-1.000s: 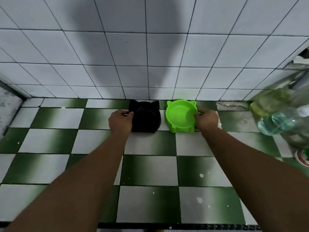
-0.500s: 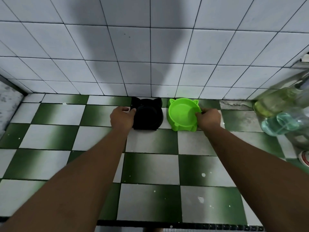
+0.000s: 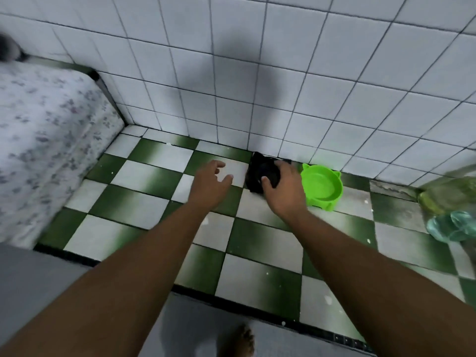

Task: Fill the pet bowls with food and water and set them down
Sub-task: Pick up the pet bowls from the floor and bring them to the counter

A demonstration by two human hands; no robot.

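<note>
Where the right hand (image 3: 282, 191) grips, the black bowl (image 3: 260, 172) is half hidden.

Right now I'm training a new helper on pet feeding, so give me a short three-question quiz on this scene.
1. True or false: the right hand grips the black bowl.
2. Which bowl stands free of either hand? A green bowl; B black bowl.
3. Fill in: the left hand is ____ and holds nothing.

Key: 1 true; 2 A; 3 open.
</note>
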